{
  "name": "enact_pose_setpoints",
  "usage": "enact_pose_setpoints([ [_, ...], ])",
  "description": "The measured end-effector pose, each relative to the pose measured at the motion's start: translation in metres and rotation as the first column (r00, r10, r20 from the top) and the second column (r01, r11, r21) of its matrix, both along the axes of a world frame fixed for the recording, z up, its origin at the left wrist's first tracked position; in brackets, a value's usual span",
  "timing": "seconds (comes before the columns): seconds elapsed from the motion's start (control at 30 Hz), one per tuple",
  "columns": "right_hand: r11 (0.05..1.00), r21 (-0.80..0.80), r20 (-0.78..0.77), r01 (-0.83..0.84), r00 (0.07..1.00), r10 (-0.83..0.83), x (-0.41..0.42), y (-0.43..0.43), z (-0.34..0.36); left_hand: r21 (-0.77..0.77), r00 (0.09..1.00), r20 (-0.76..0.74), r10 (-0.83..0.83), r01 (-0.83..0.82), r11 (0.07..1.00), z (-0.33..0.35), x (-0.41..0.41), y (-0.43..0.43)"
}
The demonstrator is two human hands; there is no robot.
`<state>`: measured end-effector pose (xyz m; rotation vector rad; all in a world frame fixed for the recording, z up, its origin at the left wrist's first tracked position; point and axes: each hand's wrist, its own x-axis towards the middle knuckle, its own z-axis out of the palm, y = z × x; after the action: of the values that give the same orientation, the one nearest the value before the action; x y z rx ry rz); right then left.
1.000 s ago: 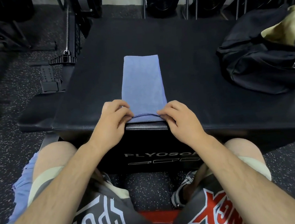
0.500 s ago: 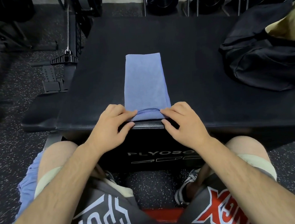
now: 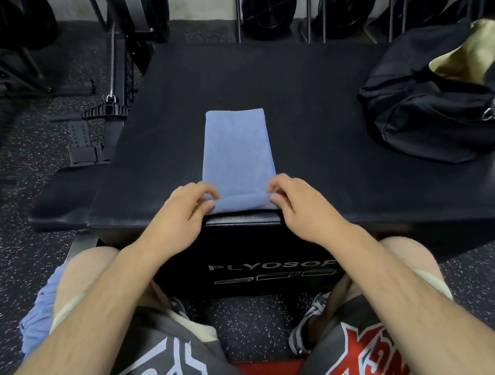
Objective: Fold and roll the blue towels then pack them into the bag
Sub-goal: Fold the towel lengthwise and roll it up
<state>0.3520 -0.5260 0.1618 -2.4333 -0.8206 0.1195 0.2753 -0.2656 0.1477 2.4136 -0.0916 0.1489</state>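
Note:
A blue towel, folded into a long narrow strip, lies on the black padded box and runs away from me. Its near end is turned over into a small roll at the box's front edge. My left hand pinches the roll's left end, fingers curled over it. My right hand pinches the right end the same way. The black bag sits at the box's right side, its top open and showing a tan lining.
Another blue towel hangs by my left thigh. Weight plates on a rack stand behind the box. A cable machine handle and a black bench pad lie to the left on the speckled floor.
Both hands have turned the towel's near edge over, from a flat hem into a small roll, and moved slightly forward with it.

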Motion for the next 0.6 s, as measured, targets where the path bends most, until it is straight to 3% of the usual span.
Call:
enact_pose_setpoints([
  [0.13,1.000,-0.002,0.033,0.009,0.999,-0.009,0.010,0.009,-0.003,0.101,0.985,0.156,0.069,-0.085,0.991,-0.001,0.011,-0.005],
  [0.27,0.999,0.027,0.311,0.034,0.950,-0.041,0.010,0.015,-0.017,0.227,0.938,0.344,0.032,-0.116,0.967,-0.010,0.014,-0.007],
  [0.37,0.998,0.035,0.380,-0.042,0.924,0.026,0.004,0.008,-0.025,0.224,0.954,0.297,-0.024,-0.045,0.974,-0.017,0.004,0.000],
  [0.6,0.999,0.026,0.234,-0.035,0.972,0.028,0.007,-0.002,-0.019,0.176,0.978,0.206,-0.019,-0.018,0.984,-0.010,0.011,0.006],
])
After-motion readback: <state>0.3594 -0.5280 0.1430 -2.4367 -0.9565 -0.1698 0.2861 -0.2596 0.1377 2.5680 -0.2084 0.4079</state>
